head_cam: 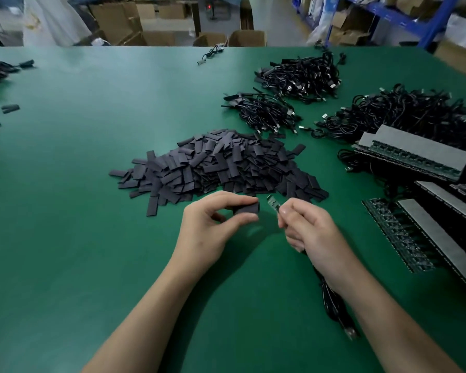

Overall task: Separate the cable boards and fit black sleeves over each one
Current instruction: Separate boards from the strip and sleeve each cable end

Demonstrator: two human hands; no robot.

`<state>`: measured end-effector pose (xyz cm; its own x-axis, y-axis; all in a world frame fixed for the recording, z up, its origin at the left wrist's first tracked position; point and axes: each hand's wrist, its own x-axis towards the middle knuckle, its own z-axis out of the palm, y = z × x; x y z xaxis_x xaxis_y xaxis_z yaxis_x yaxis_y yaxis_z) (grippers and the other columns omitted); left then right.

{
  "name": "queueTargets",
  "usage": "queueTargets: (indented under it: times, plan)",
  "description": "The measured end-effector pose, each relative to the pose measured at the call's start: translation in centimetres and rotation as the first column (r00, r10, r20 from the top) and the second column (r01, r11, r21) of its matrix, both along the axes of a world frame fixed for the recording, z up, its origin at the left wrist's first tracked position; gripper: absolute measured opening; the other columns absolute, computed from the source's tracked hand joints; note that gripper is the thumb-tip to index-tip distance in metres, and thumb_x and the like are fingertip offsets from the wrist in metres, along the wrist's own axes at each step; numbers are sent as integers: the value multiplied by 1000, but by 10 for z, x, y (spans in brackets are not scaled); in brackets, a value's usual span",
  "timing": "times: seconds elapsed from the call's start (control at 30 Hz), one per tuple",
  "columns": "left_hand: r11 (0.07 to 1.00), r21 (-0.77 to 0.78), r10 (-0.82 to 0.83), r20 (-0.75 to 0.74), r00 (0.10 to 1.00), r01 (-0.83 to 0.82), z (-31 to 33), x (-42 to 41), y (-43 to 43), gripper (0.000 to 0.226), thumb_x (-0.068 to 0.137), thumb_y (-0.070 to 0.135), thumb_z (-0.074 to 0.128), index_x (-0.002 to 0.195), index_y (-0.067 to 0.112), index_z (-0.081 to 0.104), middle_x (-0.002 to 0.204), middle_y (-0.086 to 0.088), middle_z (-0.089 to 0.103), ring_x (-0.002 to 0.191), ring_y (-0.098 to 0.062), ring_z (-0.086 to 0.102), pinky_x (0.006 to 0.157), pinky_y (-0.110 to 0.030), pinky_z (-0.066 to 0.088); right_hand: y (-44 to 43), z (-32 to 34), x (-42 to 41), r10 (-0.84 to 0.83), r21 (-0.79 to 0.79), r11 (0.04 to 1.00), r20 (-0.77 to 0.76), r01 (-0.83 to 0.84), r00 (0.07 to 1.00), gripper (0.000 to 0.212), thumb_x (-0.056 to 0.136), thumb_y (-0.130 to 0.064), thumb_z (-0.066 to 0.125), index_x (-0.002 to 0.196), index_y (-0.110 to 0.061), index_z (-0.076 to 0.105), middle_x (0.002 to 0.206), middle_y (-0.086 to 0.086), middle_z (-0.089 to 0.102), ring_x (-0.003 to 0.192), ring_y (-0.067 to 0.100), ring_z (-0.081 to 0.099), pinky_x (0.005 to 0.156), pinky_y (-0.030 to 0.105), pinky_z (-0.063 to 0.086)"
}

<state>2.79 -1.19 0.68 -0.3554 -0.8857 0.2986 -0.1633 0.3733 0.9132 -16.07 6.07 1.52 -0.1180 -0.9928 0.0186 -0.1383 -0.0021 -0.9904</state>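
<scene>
My left hand (pixel 210 224) pinches one black sleeve (pixel 246 209) between thumb and fingers, just above the green table (pixel 78 211). My right hand (pixel 307 227) grips a small green cable board (pixel 273 202), whose tip points at the sleeve's open end with a small gap between them. The board's black cable (pixel 331 300) hangs under my right wrist and ends in a metal plug near the table's front. A big heap of loose black sleeves (pixel 215 165) lies right behind my hands.
Three piles of black cables (pixel 301 74) lie at the back right. Strips of joined boards with grey backing (pixel 414 154) are stacked along the right edge. Stray sleeves (pixel 10 108) and another cable pile sit at the far left. Cardboard boxes stand beyond the table.
</scene>
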Motion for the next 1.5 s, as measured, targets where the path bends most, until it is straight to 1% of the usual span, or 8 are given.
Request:
queueTargets:
  times: [0.23, 0.4, 0.57, 0.67, 0.83, 0.93, 1.07, 1.5]
  plan:
    - [999, 31, -38, -18, 999, 39, -2, 1, -3, 24, 81, 17, 84, 95, 36, 80, 98, 14, 77, 95, -9, 70, 75, -36, 50, 2, 3, -1, 46, -40, 998, -144, -52, 988, 41, 88, -50, 52, 72, -13, 47, 57, -11, 30, 53, 10, 26, 52, 30, 23]
    - [997, 20, -81, 25, 996, 80, -2, 1, -4, 21, 81, 19, 84, 96, 33, 80, 97, 14, 77, 96, -14, 70, 75, -40, 49, 2, 3, -2, 38, -53, 997, -240, -52, 970, 39, 93, -41, 53, 71, -9, 47, 58, -11, 32, 54, 8, 28, 52, 26, 23]
    - [986, -116, -102, 138, 985, 118, -1, 5, -6, 19, 78, 18, 85, 97, 20, 82, 93, 12, 76, 88, -6, 69, 72, -11, 43, 5, 2, -5, 56, -13, 998, -338, -65, 939, 38, 102, -31, 59, 68, -16, 51, 56, -12, 35, 49, 4, 28, 50, 21, 23]
    - [975, -160, -129, 169, 977, 156, 1, 8, -6, 20, 80, 20, 84, 99, 16, 82, 94, 10, 76, 89, -7, 71, 77, -8, 44, 5, 2, -5, 59, 10, 998, -360, -59, 931, 37, 102, -26, 60, 67, -17, 53, 54, -13, 36, 48, 4, 29, 49, 19, 23]
    - [974, -146, -134, 240, 962, 172, 4, 11, -7, 20, 80, 19, 85, 100, 20, 82, 93, 13, 75, 87, -8, 70, 71, -22, 50, 6, 2, -4, 71, 27, 997, -372, -66, 925, 34, 101, -27, 61, 69, -16, 58, 53, -13, 39, 47, 5, 31, 48, 19, 26]
    - [977, -115, -147, 262, 954, 182, 4, 11, -6, 21, 80, 19, 85, 100, 21, 82, 94, 13, 75, 89, -11, 71, 76, -37, 54, 7, 2, -4, 69, 23, 998, -390, -65, 918, 34, 101, -26, 62, 69, -16, 58, 51, -15, 39, 46, 3, 33, 47, 14, 27]
    - [973, -90, -179, 274, 945, 211, 5, 13, -8, 22, 79, 17, 86, 101, 23, 82, 96, 14, 74, 91, -13, 71, 80, -42, 54, 7, 2, -5, 69, 33, 998, -396, -61, 916, 34, 101, -28, 62, 69, -17, 58, 50, -15, 40, 45, 3, 34, 47, 14, 27]
    - [962, -50, -246, 270, 931, 268, 3, 18, -13, 25, 78, 25, 87, 102, 25, 82, 95, 15, 75, 87, -8, 69, 78, -18, 47, 6, 3, -7, 103, 70, 994, -369, -83, 924, 34, 101, -28, 61, 68, -19, 56, 52, -14, 37, 48, 5, 29, 47, 21, 25]
